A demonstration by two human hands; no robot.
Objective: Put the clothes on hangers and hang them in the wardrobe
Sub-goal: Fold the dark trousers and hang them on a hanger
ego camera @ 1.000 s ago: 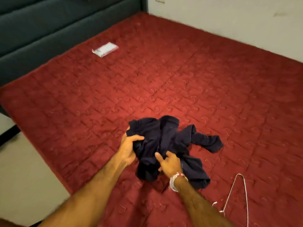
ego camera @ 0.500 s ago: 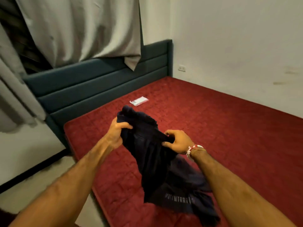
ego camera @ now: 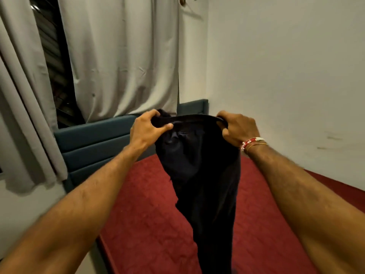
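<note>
Left hand (ego camera: 147,128) and right hand (ego camera: 239,126) clutch dark garment (ego camera: 199,175), stretched wide!
It hangs above the red mattress (ego camera: 146,214), trousers perhaps.

Garment (ego camera: 199,175) above bed (ego camera: 150,214); curtain (ego camera: 122,56) behind

So the dark garment (ego camera: 199,175) hangs dead centre from the left hand (ego camera: 147,128) and right hand (ego camera: 239,125), blocking the middle. There's open room over the red bed (ego camera: 142,214) on either side. The headboard (ego camera: 94,141) and curtains (ego camera: 122,56) close the far end, and the wall (ego camera: 286,76) boxes in the right.
</note>
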